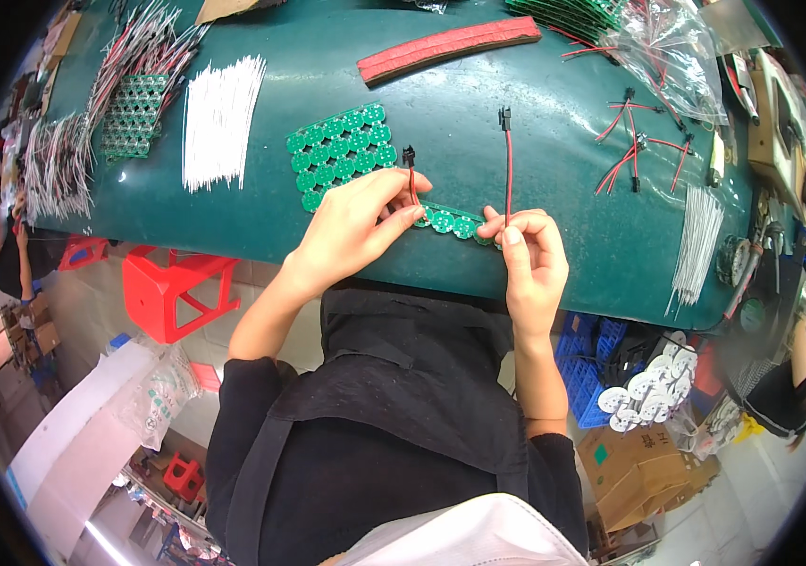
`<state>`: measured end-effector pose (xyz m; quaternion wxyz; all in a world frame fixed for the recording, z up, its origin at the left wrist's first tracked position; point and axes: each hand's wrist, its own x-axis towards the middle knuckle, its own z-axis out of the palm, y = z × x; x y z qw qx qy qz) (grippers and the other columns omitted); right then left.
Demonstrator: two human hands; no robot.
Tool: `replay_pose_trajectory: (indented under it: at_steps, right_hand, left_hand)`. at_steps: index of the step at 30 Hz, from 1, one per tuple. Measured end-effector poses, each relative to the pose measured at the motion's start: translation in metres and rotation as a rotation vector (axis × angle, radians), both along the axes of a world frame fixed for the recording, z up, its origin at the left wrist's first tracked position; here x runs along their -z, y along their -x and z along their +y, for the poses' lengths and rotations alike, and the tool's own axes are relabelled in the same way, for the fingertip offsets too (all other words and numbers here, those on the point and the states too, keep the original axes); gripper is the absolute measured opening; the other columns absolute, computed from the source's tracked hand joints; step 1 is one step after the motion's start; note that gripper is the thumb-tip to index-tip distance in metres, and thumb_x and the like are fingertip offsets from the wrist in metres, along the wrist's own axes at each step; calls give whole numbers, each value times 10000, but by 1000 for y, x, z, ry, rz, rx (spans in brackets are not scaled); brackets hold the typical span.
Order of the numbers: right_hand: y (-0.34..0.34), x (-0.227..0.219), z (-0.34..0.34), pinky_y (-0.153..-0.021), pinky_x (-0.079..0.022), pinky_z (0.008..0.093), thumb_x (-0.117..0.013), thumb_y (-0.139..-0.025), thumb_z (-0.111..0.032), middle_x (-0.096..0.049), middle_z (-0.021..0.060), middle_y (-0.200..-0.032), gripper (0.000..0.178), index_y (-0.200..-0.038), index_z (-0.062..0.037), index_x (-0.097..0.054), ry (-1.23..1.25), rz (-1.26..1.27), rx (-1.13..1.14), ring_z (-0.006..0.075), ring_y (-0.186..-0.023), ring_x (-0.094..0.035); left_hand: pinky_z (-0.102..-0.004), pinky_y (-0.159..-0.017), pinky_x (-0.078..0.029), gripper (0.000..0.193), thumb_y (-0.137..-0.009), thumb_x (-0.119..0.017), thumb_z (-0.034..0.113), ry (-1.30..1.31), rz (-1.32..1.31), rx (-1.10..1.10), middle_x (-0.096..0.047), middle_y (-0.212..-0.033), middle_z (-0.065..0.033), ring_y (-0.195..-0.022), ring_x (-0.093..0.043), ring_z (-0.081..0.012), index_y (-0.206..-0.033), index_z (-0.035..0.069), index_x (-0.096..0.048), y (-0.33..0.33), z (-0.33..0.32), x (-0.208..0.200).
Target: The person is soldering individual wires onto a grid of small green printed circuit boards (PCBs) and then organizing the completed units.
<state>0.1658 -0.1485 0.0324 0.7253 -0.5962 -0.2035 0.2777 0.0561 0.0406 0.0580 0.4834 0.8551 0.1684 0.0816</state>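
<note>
My left hand (354, 222) pinches a short red wire lead (412, 181) with a black plug on its upper end. Between thumb and forefinger of my right hand (533, 259) stands a longer red wire lead (509, 170), its black plug pointing to the far side. A narrow strip of round green circuit boards (443, 221) lies between both hands, its ends partly covered by my fingers. The lower ends of the wires are too small to make out. Just beyond my left hand is a larger panel of round green boards (335, 151).
A curved red foam bar (450, 49) lies far on the green table (318, 75). Bundles of white wires (222, 123) and another board panel (134, 115) are left. Loose plug leads (631, 151) and a clear bag (667, 57) lie right. A blue crate (580, 363) stands below.
</note>
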Motion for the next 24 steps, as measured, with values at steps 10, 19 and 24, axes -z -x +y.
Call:
replay_pose_trajectory:
  at_steps: [10,19,24]
  right_hand:
    - [3,1,1,-1061,-437,519,-527,-980,-40,-554,66,-918,40,-954,-11,-526,5,12,7,165,-867,-617]
    - [2,1,-1,-1052,-443,428,-540,-961,5,-547,80,-965,11,-955,15,-541,-38,32,13,159,-888,-632]
    - [7,2,-2,-973,-514,414,-588,-915,33,-577,104,-940,41,-913,12,-553,-8,-209,61,183,-879,-636]
  left_hand:
    - [-328,-669,-518,204,-834,-715,103,-145,-46,59,-646,-803,-51,-744,-652,-207,-1014,51,-634,2,-1,5]
    - [-302,-623,-502,300,-790,-767,60,-173,-176,-173,-601,-785,-47,-699,-597,-174,-1053,49,-624,4,-25,17]
    - [-248,-633,-496,319,-803,-783,64,-22,-150,-161,-602,-864,-45,-739,-586,-122,-1086,29,-640,13,-31,0]
